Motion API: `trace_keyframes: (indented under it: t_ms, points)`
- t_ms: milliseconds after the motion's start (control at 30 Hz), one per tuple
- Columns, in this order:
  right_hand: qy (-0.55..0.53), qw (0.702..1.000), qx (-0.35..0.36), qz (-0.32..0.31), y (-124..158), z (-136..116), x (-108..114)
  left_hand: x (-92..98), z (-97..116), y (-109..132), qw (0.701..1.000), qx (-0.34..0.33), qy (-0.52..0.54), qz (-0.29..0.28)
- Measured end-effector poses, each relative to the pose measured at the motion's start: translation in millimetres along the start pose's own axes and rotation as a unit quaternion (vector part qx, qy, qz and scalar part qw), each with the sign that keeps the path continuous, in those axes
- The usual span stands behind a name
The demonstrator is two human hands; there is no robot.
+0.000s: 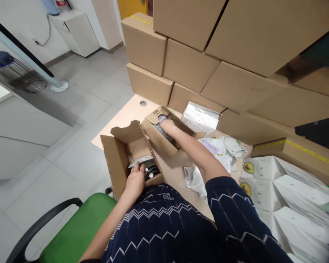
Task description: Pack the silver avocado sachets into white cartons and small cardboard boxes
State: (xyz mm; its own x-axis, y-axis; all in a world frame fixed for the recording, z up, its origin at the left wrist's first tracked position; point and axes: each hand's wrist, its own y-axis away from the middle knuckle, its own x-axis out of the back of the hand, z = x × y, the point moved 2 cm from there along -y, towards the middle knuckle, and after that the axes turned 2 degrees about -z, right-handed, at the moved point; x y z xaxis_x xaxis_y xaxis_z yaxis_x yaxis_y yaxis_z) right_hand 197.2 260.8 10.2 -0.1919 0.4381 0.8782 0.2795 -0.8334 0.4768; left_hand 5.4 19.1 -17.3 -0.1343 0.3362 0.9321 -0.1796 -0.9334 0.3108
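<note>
My left hand (135,179) rests on the near edge of an open cardboard box (117,160) at the desk's front corner, fingers curled over dark and silvery items (149,168) inside it. My right hand (167,126) reaches forward into a second, smaller open cardboard box (153,133) just behind the first and closes around grey packets (162,118) there. What exactly each hand grips is partly hidden by the box walls.
A wall of stacked cardboard cartons (208,44) stands behind the desk (128,111). A silver pouch (199,117), loose sachets (222,146) and white avocado-print bags (274,182) lie to the right. A green chair (79,226) sits below left, tiled floor beyond.
</note>
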Motion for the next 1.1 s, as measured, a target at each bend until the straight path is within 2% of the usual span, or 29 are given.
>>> trace_keyframes:
  t_ms: [100, 267, 433, 600, 667, 767, 900, 1000, 1100]
  points:
    - [0.027, 0.999, 0.02, 0.005, -4.8, -0.1, -15.5, 2.9, 1.3, 1.7, 1.0, 0.004, 0.002, -0.011]
    - [0.065, 0.997, 0.045, 0.016, 0.5, 5.6, -17.1, 8.1, 3.4, 3.7, 1.0, 0.006, 0.009, -0.024]
    - [0.035, 0.997, 0.037, -0.066, 13.0, 19.7, -22.4, 11.2, 5.3, 3.1, 0.999, 0.007, 0.003, -0.035]
    - [0.053, 0.996, 0.027, -0.073, 23.5, 31.0, -23.3, 11.1, 5.5, 2.5, 1.0, 0.001, 0.004, -0.029]
    - [0.048, 0.997, 0.02, -0.06, 30.0, 33.4, -14.8, 10.5, 5.1, 2.8, 1.0, -0.002, 0.002, -0.026]
    - [0.019, 1.0, -0.008, -0.006, 53.8, 36.3, 9.8, 9.6, 4.4, 3.2, 1.0, 0.0, 0.002, -0.026]
    - [-0.018, 0.992, -0.021, 0.127, 119.7, 30.8, 56.5, 7.9, 4.3, 3.0, 0.999, 0.003, 0.006, -0.033]
    - [-0.081, 0.969, 0.032, 0.233, 175.0, 12.3, 90.3, 5.7, 4.0, 2.5, 0.999, 0.004, 0.016, -0.027]
    - [-0.16, 0.943, 0.136, 0.259, 205.1, -20.1, 109.0, 3.6, 3.6, 2.3, 1.0, 0.001, 0.019, -0.021]
